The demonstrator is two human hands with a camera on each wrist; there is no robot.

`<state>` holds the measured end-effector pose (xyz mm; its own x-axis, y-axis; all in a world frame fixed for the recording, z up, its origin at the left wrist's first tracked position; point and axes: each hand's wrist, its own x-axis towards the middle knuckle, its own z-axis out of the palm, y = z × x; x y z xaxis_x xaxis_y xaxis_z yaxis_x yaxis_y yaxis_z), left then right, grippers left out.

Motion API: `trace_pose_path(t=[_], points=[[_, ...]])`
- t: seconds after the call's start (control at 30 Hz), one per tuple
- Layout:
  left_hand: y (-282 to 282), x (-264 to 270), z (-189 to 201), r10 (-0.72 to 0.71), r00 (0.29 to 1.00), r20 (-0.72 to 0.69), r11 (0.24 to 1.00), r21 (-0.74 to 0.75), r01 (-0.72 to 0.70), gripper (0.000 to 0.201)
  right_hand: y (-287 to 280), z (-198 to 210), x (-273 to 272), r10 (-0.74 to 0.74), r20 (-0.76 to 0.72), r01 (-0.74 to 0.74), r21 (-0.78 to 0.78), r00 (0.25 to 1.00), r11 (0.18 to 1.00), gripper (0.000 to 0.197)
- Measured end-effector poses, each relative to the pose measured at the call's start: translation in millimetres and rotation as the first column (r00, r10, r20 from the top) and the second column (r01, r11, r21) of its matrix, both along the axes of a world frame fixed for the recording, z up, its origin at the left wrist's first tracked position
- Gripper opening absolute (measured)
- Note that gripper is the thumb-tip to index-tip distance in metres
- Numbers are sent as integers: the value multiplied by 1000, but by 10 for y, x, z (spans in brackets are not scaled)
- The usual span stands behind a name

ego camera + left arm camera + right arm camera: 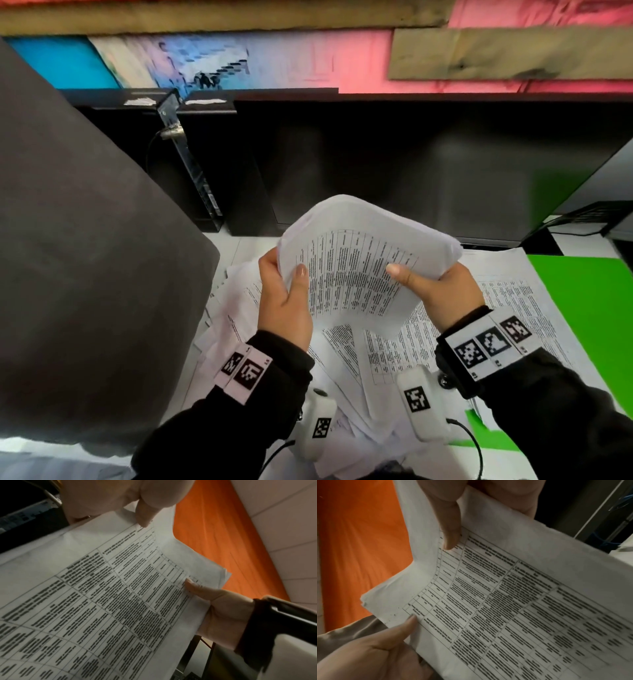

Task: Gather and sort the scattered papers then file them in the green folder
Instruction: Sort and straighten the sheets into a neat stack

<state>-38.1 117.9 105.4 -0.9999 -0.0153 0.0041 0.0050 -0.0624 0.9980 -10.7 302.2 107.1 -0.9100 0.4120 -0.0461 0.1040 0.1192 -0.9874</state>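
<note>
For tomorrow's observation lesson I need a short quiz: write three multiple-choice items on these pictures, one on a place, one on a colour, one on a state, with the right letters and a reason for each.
1. Where does the green folder lie?
A. on the desk, to the person's right
B. on top of the monitor
C. in the left hand

2. What colour is the print on the held stack of papers?
A. red
B. black
C. blue

3. How is the stack held?
A. flat on the desk, untouched
B. by one hand only
C. by both hands, bowed between them

Answers:
1 A, as the head view shows green to the right under the loose papers.
2 B, since black table text shows in every view.
3 C, for the left hand and the right hand each grip a side and the sheets curve upward.
</note>
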Motion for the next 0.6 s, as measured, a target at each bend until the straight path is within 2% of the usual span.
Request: trace_pose_path(t=[0.07, 0.23, 0.3, 0.4, 0.43, 0.47, 0.53, 0.6], points=[[2, -3, 16, 0, 1000, 2, 1000, -3, 0, 30, 13, -2, -16, -12, -17, 12, -26, 1000, 1000, 19], [-18, -3, -108, 27, 998, 54, 997, -71, -23, 35, -22, -97, -8, 6, 81, -6, -3, 997, 1000, 26], [-27, -5, -117, 39, 998, 56, 993, -113, -32, 31, -11, -71, -5, -19, 88, 18, 4, 996, 1000, 22], [-61, -10, -149, 60, 995, 77, 997, -62, -55, 26, -2, -18, 6, -21, 92, 21, 1, 996, 1000, 14], [-56, -1, -146, 45, 995, 89, 997, -63, -40, 31, -5, -25, 7, -11, 99, 11, 3, 995, 1000, 13], [-49, 10, -153, 25, 994, 105, 997, -80, -17, 37, -11, -42, 5, -3, 117, 3, 4, 993, 1000, 15], [-34, 35, -204, -11, 988, 155, 987, -154, 35, 42, -9, -136, -14, 11, 196, -18, 31, 981, 999, 33], [-42, 50, -288, -51, 983, 174, 962, -254, 95, 41, 14, -220, -37, 6, 288, -30, 78, 958, 996, 43]])
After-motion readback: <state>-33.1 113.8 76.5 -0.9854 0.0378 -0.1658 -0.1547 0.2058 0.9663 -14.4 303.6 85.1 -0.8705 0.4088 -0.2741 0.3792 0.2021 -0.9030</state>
